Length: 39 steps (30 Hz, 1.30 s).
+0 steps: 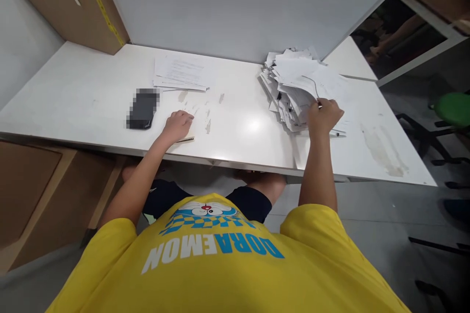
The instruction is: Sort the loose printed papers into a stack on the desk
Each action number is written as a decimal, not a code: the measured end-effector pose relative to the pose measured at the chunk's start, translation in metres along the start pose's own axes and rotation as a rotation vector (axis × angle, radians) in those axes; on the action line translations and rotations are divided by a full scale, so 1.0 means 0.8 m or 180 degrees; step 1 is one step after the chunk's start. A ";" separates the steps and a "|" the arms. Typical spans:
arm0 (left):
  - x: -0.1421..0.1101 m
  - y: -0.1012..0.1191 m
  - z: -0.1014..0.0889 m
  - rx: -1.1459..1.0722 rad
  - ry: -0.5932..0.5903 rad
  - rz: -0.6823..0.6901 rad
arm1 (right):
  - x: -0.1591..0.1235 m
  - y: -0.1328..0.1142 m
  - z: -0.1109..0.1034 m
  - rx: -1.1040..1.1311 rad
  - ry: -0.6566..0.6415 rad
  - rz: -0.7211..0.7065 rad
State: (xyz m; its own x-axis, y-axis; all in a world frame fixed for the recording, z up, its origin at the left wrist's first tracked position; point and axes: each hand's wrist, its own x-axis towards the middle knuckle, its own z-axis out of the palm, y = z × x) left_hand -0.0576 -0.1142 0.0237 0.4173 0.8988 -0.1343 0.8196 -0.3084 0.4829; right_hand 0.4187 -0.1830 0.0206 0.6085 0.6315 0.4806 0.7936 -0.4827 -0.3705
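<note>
My right hand (325,115) is closed on the near right edge of some paper sheets (299,98), whose corner bends up at the fingers. These sheets belong to a thick, untidy paper stack (281,107) with dark clips showing along its side. My left hand (178,126) lies on the white desk (242,137), fingers stretched to the right and holding nothing I can see. Just below it is a thin, pencil-like stick (185,140), partly covered by the hand. A smaller, flatter pile of printed sheets (179,73) lies behind my left hand.
A dark phone-like object (141,110), partly blurred out, lies left of my left hand. A cardboard box (69,7) leans at the back left, against a grey partition (220,5). Further cardboard (84,186) stands under the desk. To the right is a green stool seat (453,111).
</note>
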 end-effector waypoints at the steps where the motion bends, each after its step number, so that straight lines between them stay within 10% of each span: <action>1: 0.002 -0.001 0.000 -0.0047 -0.0011 -0.0038 | -0.006 -0.002 -0.007 0.0012 0.0122 -0.0047; 9: -0.060 0.074 -0.014 -0.1103 0.1108 0.0340 | -0.166 -0.040 -0.053 0.0362 0.0616 -0.0865; 13: -0.139 0.126 0.038 -0.2248 -0.0314 0.0436 | -0.283 -0.047 -0.055 0.0743 -0.0084 -0.1625; 17: -0.178 0.122 0.112 -0.4241 -0.1614 -0.0696 | -0.338 -0.030 -0.067 0.1441 -0.0454 -0.2023; 23: -0.164 0.112 0.123 -0.5148 -0.1173 -0.1111 | -0.322 -0.013 -0.099 0.1389 -0.1097 -0.1826; 28: -0.152 0.134 0.119 -0.4778 -0.1016 -0.1281 | -0.309 -0.015 -0.092 0.1286 -0.0704 -0.0780; 33: -0.145 0.144 0.123 -0.3551 -0.0484 -0.0210 | -0.305 -0.033 -0.074 0.1081 -0.0852 0.0060; 39: -0.115 0.151 0.060 -0.2076 0.0222 0.1671 | -0.252 -0.060 -0.047 0.2899 -0.1480 0.0427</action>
State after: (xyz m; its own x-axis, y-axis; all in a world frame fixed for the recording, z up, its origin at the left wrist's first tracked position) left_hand 0.0216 -0.2486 0.0528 0.6383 0.7127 0.2909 0.1255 -0.4692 0.8741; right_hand 0.2577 -0.3100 -0.0290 0.4774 0.8720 0.1079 0.2991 -0.0458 -0.9531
